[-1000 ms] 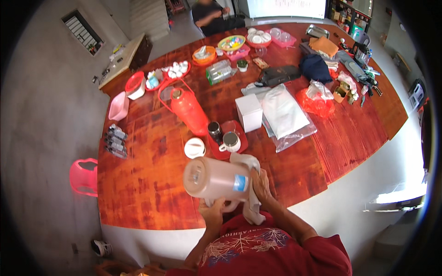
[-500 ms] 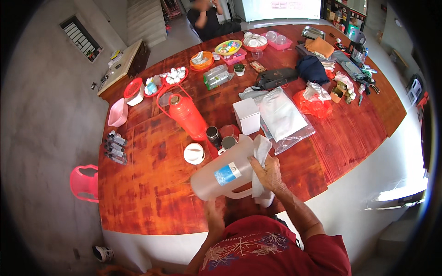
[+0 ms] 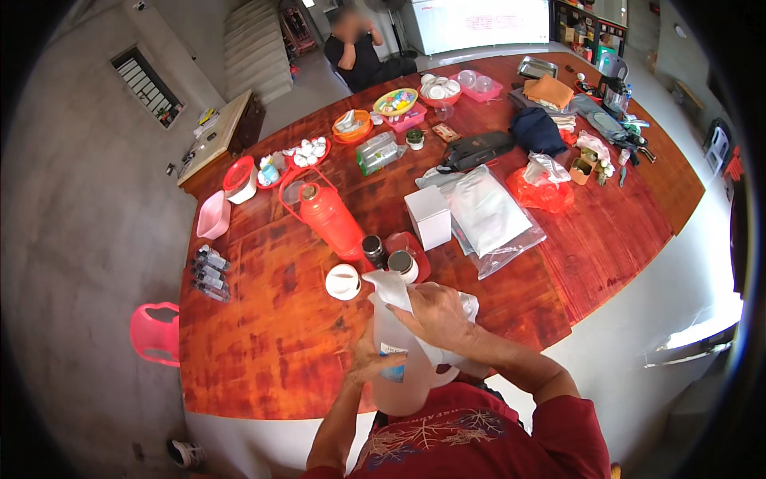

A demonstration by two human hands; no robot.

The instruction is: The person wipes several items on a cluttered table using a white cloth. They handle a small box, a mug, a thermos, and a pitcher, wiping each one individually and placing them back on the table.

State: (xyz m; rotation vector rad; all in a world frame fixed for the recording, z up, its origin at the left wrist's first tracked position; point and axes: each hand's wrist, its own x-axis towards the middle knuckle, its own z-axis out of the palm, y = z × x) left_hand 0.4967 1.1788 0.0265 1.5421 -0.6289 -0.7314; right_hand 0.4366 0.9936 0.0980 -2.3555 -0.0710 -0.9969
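Observation:
A translucent plastic pitcher (image 3: 400, 397) with a blue label stands tilted against my front at the table's near edge. My left hand (image 3: 367, 357) is closed around its left side, fingers by the label. A white cloth (image 3: 389, 287) is bunched in my right hand (image 3: 435, 316), pressed at the pitcher's upper rim; its far end hangs to the right. Beyond the pitcher are a white mug (image 3: 403, 265), a dark cup (image 3: 373, 251) and a round white lid (image 3: 343, 283). The pitcher's handle is partly hidden under my right forearm.
A red thermos flask (image 3: 331, 221) and white box (image 3: 428, 217) stand farther back. Plastic-wrapped white fabric (image 3: 488, 211) lies right, near a red bag (image 3: 541, 191). Several small bottles (image 3: 211, 274) lie left, by a pink chair (image 3: 154, 334). Another person (image 3: 357, 56) sits across the table.
The pitcher has swung from lying sideways to more upright, closer to my body. My left hand has moved up its side; my right hand and the cloth have shifted left onto its rim.

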